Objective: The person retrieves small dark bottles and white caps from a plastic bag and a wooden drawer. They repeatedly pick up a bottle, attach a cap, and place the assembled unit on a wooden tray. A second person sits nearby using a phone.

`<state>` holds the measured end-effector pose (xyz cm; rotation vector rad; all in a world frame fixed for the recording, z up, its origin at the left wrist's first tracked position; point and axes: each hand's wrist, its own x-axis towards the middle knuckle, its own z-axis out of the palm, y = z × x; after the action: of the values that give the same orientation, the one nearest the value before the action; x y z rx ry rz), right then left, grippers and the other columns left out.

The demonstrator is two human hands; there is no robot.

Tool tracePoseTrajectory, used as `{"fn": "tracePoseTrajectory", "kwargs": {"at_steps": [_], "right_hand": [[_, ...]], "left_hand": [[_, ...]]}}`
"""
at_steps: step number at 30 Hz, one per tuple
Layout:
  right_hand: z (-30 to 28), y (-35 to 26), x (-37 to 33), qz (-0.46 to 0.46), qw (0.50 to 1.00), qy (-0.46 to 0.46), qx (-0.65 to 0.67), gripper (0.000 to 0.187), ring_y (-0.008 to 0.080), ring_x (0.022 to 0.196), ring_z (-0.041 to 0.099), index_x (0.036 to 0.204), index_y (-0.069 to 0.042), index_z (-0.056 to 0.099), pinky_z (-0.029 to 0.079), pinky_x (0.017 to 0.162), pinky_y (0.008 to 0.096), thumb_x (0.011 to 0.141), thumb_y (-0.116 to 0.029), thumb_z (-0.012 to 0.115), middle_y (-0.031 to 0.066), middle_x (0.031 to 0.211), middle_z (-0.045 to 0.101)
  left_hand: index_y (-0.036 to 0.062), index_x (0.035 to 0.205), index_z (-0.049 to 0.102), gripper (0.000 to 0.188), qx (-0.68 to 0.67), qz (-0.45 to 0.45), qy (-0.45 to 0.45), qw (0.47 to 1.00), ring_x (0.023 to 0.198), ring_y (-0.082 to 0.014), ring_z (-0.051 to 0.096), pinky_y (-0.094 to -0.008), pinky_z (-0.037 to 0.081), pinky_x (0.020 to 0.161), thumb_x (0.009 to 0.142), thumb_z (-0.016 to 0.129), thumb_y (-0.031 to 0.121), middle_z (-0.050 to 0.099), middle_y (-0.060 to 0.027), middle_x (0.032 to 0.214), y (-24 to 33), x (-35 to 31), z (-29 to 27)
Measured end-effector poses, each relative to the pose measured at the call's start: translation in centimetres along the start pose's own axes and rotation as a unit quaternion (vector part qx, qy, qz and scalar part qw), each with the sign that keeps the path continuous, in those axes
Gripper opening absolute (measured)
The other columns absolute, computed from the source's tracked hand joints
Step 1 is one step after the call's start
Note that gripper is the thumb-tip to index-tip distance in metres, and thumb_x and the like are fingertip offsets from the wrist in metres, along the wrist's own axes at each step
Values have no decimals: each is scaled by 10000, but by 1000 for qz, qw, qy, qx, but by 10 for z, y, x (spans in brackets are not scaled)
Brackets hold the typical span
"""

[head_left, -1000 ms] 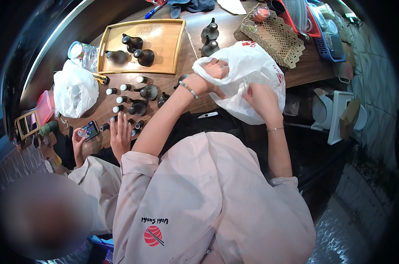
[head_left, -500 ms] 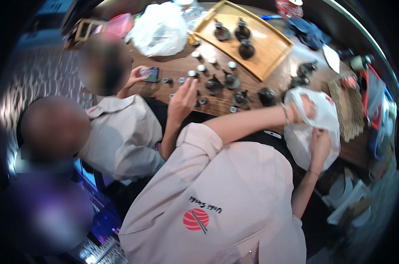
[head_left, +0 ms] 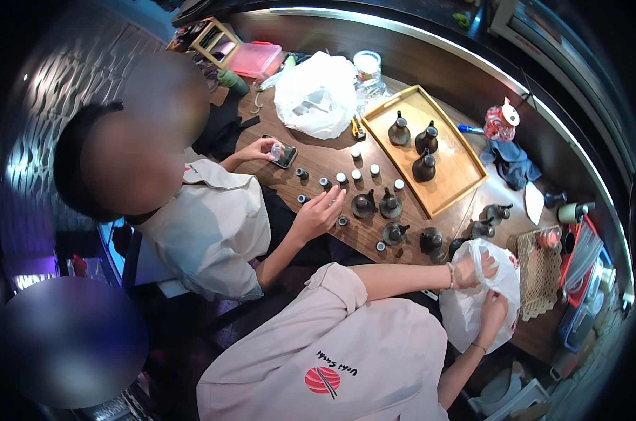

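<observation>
Our right hand (head_left: 495,309) pinched the light-looking, floppy plastic bag (head_left: 464,314) by its edge, likely the best spot, but we couldn't tell if our left hand (head_left: 467,272) gripped.

Held bag (head_left: 465,316) white, red print (head_left: 518,264); beige basket (head_left: 540,281) lattice-patterned; bottles (head_left: 424,167) seemingly black.
</observation>
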<state>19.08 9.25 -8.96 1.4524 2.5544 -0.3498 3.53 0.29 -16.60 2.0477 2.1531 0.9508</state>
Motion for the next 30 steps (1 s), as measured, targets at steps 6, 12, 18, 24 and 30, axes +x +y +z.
{"fn": "tracePoseTrajectory", "kwargs": {"at_steps": [6, 12, 18, 24, 30], "right_hand": [[2, -25, -3, 16, 993, -36, -110, 394, 372, 1038, 702, 1178, -76, 692, 554, 891, 476, 869, -293, 802, 146, 1095, 740], [5, -13, 2, -31, 998, -19, -54, 328, 376, 1042, 701, 1113, -76, 703, 557, 857, 484, 860, -256, 809, 156, 1090, 739], [22, -5, 15, -40, 995, -32, -84, 337, 404, 986, 717, 1130, -72, 745, 561, 822, 499, 862, -272, 786, 174, 1050, 762], [-13, -28, -4, -45, 997, -17, -58, 367, 426, 990, 713, 1130, -38, 744, 555, 821, 521, 927, -342, 717, 214, 1066, 752], [-18, -2, -11, -64, 997, 40, 1, 446, 463, 950, 692, 1133, 50, 726, 521, 829, 522, 973, -365, 693, 292, 1005, 723]], "left_hand": [[111, 1163, 639, 369, 30, 26, 75, 996, 1024, -328, 618, -498, 485, 944, 859, 623, 319, 633, -125, 1034, 2, 9, 27], [95, 1217, 633, 399, -66, -54, 18, 996, 1014, -342, 645, -479, 530, 898, 860, 657, 273, 659, -142, 1070, 0, 11, 9], [109, 1305, 610, 509, -72, -63, -1, 995, 1011, -350, 661, -487, 558, 845, 851, 711, 316, 679, -158, 1040, 1, 12, -12], [69, 1316, 609, 487, -64, -70, 27, 995, 1056, -369, 654, -514, 541, 898, 889, 662, 298, 684, -168, 1074, 0, 1, -3], [-38, 1311, 589, 587, 41, -5, 22, 999, 1136, -376, 651, -508, 529, 925, 873, 718, 331, 680, -215, 1141, 31, -30, -71]]}}
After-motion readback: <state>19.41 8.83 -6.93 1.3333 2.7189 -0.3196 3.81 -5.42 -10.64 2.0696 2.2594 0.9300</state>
